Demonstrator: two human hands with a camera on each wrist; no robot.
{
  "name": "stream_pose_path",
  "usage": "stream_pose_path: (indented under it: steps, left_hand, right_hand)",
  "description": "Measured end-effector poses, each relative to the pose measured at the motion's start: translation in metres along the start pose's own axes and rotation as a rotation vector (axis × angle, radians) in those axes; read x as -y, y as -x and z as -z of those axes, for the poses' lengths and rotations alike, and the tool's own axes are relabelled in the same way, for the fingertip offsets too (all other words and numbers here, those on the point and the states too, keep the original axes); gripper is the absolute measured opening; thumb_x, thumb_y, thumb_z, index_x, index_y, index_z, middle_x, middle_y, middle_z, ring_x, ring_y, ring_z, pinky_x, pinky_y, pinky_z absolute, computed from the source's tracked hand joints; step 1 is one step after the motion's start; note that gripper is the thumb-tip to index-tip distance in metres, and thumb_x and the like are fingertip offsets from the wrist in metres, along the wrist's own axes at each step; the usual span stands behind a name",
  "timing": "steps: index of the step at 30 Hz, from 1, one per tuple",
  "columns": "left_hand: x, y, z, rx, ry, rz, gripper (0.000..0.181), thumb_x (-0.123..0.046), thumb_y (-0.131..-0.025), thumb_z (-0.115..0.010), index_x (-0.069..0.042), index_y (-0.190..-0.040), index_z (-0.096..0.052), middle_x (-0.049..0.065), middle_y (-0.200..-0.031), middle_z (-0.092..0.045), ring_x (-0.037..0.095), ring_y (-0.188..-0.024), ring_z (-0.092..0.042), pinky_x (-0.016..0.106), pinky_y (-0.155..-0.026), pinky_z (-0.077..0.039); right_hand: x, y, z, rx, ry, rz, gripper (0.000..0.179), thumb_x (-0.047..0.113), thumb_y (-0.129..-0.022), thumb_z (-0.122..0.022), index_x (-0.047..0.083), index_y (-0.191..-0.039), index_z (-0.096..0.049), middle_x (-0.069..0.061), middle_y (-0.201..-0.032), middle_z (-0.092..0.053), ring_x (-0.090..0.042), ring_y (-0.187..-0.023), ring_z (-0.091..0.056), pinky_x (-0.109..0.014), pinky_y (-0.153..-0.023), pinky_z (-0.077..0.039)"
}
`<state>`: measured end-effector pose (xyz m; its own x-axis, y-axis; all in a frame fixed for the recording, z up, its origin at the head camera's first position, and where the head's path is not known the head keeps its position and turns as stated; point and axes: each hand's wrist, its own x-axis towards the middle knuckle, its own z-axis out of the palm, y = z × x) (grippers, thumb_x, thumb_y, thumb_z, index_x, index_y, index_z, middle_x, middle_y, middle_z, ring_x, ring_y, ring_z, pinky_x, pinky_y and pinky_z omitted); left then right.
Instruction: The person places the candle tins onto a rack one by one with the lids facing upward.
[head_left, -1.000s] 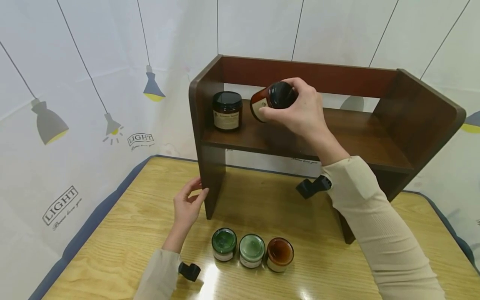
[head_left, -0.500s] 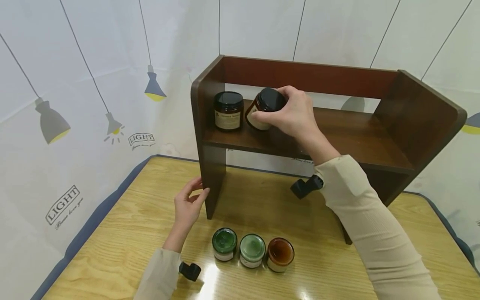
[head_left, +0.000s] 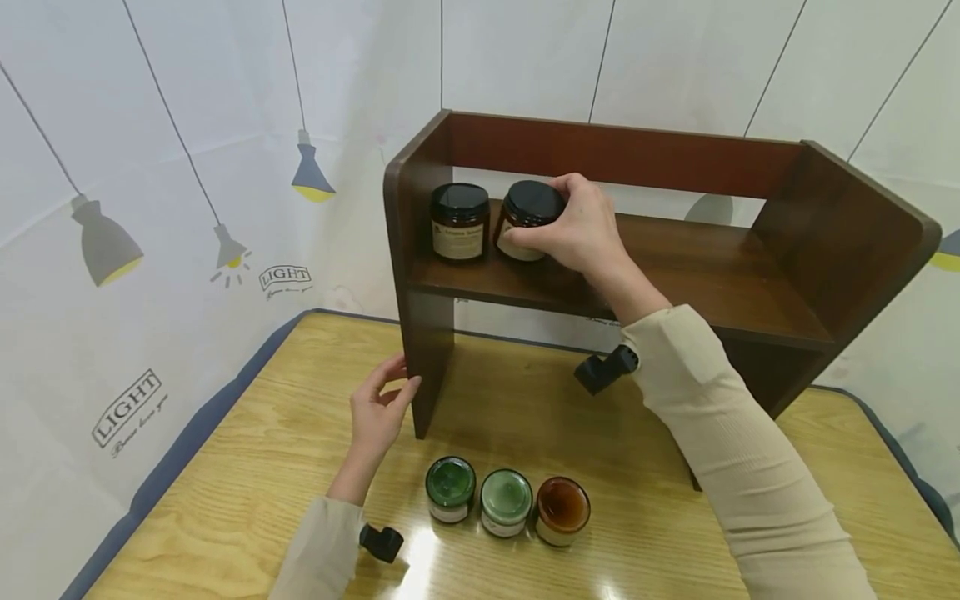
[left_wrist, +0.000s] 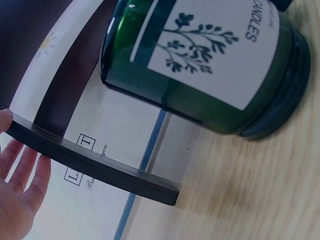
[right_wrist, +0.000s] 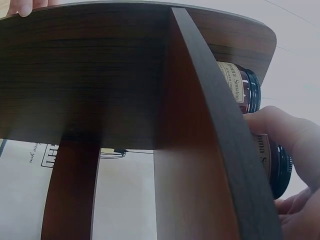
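Note:
My right hand (head_left: 588, 229) grips an amber candle jar (head_left: 528, 218) with a black lid and cream label, thumb at its front and fingers round its far side. The jar stands nearly upright at the upper board of a dark brown wooden shelf (head_left: 690, 275). Left of it sits a matching lidded jar (head_left: 459, 223). My left hand (head_left: 378, 408) holds the front edge of the shelf's left side panel (left_wrist: 100, 162) between thumb and fingers. In the right wrist view the board's edge hides part of the gripped jar (right_wrist: 280, 167).
In front of the shelf stand a dark green candle jar (head_left: 451, 487), a pale green jar (head_left: 506, 500) and an amber jar (head_left: 562, 508) in a row on the wooden table (head_left: 247, 500). A white cloth (head_left: 210, 67) printed with lamps hangs behind.
My right hand has moved left and slightly down with the amber jar, which has turned from tilted to nearly upright beside the other jar. My left hand stays on the side panel.

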<state>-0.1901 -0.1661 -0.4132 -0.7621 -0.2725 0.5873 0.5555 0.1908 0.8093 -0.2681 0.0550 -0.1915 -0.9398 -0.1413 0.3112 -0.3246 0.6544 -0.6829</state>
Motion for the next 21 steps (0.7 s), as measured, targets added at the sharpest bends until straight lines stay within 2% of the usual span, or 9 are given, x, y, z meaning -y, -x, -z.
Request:
stream_pose_path:
  steps: [9,15,21]
  left_hand:
    - [-0.0011,0.0009,0.0011,0.013,-0.003,-0.002,0.030,0.016,-0.079,-0.064,0.016,-0.109,-0.059,0.029,-0.098,-0.061,-0.002,-0.085,-0.058,0.016,-0.063,-0.052]
    - [-0.0005,0.0011,0.0015,0.009,-0.001,0.001,0.031,0.016,-0.078,-0.064,0.017,-0.109,-0.059,0.033,-0.097,-0.060,-0.002,-0.085,-0.057,0.017,-0.063,-0.052]
    - [0.0002,0.0006,0.0018,0.015,0.010,-0.005,0.031,0.016,-0.079,-0.064,0.017,-0.109,-0.058,0.033,-0.098,-0.060,-0.001,-0.086,-0.058,0.015,-0.064,-0.051]
  right_hand:
    - [0.0013,0.0001,-0.0048,0.045,-0.015,-0.015,0.070,0.027,-0.073,-0.079,-0.001,-0.127,-0.046,-0.016,-0.122,-0.053,-0.027,-0.109,-0.050,-0.037,-0.088,-0.046]
    - [0.0018,-0.0005,-0.0050,0.073,-0.046,-0.008,0.069,0.025,-0.075,-0.078,0.000,-0.129,-0.044,-0.015,-0.125,-0.051,-0.026,-0.110,-0.049,-0.037,-0.091,-0.045]
    - [0.0000,0.0046,-0.0049,0.064,-0.092,0.010,0.078,0.023,-0.076,-0.078,0.002,-0.138,-0.036,-0.016,-0.126,-0.050,-0.026,-0.112,-0.049,-0.038,-0.094,-0.042]
